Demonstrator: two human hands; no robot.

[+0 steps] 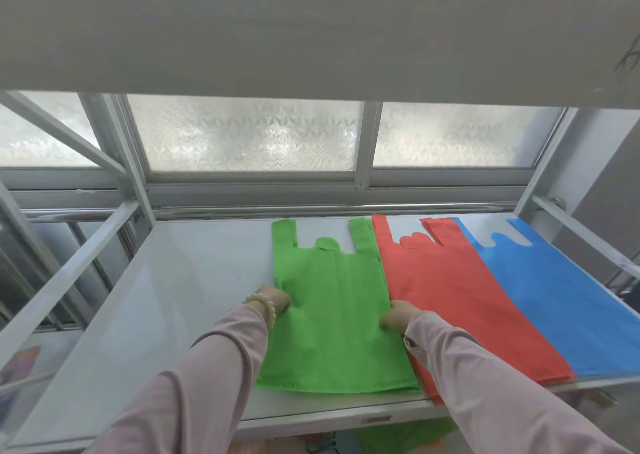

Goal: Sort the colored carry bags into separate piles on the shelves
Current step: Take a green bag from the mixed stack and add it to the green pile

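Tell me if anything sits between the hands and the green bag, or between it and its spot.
Nothing visible does. The left hand and right hand hold the green bag by its side edges, and it lies flat on the shelf beside the red pile.

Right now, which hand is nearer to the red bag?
Right. The right hand grips the green bag at its right edge, beside the red bag; the left hand grips its far left edge.
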